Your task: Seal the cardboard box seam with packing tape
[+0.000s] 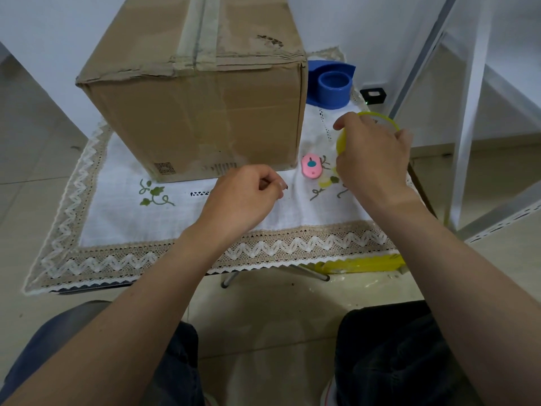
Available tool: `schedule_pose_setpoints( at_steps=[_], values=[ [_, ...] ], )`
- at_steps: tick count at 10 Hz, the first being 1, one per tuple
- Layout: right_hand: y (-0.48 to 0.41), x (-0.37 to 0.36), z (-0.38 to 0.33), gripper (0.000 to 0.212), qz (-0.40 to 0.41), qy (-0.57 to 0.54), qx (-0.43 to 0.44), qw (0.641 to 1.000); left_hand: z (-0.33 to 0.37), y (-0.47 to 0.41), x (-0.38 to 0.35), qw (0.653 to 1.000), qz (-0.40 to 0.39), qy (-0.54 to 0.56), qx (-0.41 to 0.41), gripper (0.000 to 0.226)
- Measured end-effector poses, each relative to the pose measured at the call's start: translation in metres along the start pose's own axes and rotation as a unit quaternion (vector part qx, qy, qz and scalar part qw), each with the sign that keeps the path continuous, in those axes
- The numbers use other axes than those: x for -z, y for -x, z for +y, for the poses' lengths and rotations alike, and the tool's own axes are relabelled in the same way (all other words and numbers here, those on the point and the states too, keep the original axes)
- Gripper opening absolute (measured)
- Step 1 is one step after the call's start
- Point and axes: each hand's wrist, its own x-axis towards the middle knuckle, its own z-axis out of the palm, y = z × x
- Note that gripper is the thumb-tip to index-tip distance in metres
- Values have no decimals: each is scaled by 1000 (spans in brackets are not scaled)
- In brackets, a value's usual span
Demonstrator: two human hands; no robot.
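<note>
Nearest, the left hand (244, 190) pinches closed on nothing visible; the right hand (370, 155) clamps the tape roll (341, 142) — light, stiff, sticky-edged, best gripped by its rim.

Brown box (205, 112), yellow tape roll (341, 142), white zigzag-bordered cloth (146, 259).

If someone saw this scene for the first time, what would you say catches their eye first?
The big cardboard box dominates the far half of the white embroidered tablecloth, old tape running along its top seam. To its right, the right hand holds a yellow tape roll, while the left hand is curled in front of the box. A blue tape dispenser sits behind the box's right corner.
</note>
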Motion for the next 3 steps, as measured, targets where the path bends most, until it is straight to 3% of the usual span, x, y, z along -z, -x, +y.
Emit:
schedule_pose_setpoints(
  at_steps=[3],
  values=[
    [2,-7,1,58,-27,35,-3,999,-10,3,7,999,-7,36,-17,17]
  ],
)
